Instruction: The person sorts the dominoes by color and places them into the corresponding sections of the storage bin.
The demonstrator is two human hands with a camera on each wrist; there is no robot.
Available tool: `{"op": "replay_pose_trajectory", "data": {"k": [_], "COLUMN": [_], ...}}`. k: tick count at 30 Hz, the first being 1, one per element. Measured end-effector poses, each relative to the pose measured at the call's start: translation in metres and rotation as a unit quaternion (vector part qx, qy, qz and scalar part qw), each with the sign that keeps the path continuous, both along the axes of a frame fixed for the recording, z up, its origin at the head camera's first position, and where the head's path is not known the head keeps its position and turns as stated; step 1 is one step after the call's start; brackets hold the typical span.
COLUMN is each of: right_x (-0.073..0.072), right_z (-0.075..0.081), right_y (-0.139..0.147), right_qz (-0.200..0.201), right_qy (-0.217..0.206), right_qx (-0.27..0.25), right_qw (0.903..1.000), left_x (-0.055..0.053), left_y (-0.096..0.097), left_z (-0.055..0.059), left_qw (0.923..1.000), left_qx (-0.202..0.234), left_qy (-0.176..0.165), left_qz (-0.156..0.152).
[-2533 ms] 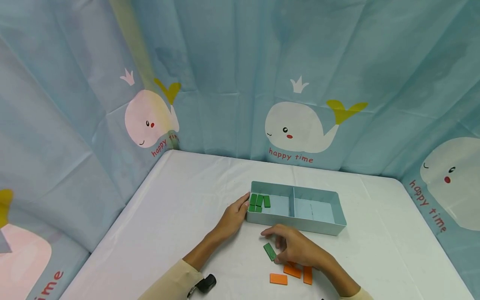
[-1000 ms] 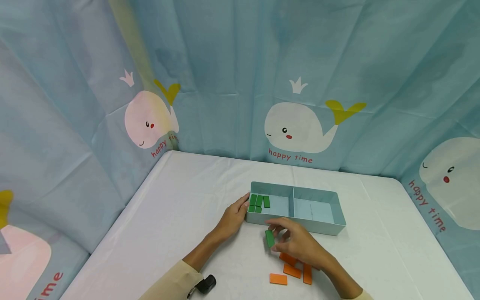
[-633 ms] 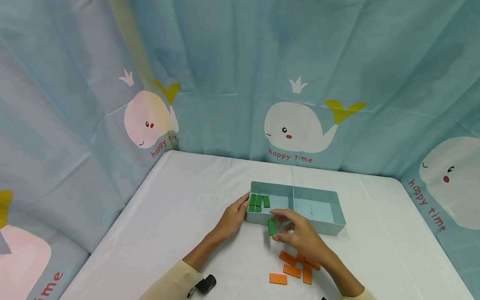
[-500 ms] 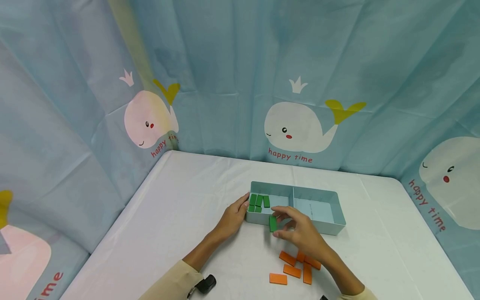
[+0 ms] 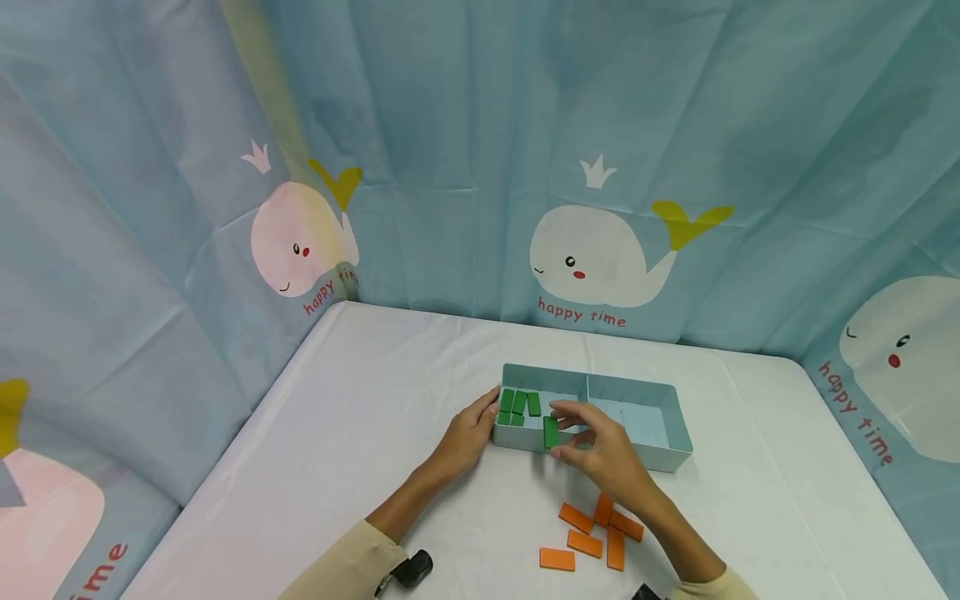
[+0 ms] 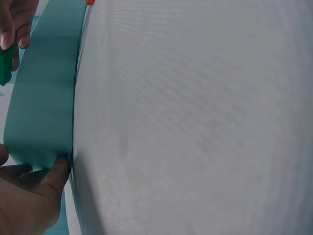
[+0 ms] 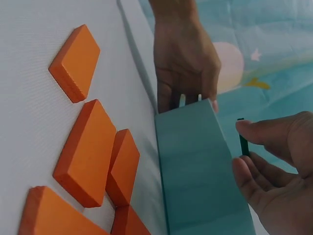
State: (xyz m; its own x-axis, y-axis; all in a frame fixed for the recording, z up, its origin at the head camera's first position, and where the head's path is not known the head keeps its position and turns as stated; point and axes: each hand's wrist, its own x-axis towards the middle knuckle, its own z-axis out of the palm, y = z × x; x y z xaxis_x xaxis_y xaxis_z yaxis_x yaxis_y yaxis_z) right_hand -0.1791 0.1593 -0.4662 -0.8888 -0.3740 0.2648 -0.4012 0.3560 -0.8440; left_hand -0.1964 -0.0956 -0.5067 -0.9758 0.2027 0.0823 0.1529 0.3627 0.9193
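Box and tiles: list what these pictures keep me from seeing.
Head: the divider, partly behind the right hand.
Left wrist: the green tile, cut by the left edge.
Right wrist: the inside of the box, behind its wall; two orange tiles, cut by the bottom edge.

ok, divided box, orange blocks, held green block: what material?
Divided box: likely moulded plastic, satin; thin, smooth, evenly coloured walls.
Orange blocks: probably painted wood, matte; slightly rough ends, though plastic's possible.
Green block: similar shape suggests the same; finish too small to judge.
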Motion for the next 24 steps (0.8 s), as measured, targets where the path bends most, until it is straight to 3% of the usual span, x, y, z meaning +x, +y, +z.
{"op": "replay_pose_trajectory", "data": {"k": [13,24], "right_x": [-0.008,-0.023], "right_z": [0.004,0.003], "right_y": [-0.003,-0.008], "right_qz": [-0.01,-0.016], "right_qy": [0.018,0.002], "right_qx": [0.013,0.008], "right_qw": [0.9997,0.9998], "left_x": [0.0,0.001], "left_y": [0.001,0.001], "left_z": [-0.001,0.001], "left_qw": [1.0,1.0], "left_qx": [-0.002,-0.004], "left_qy": [0.003,0.003], "left_qz": [0.001,0.002]}}
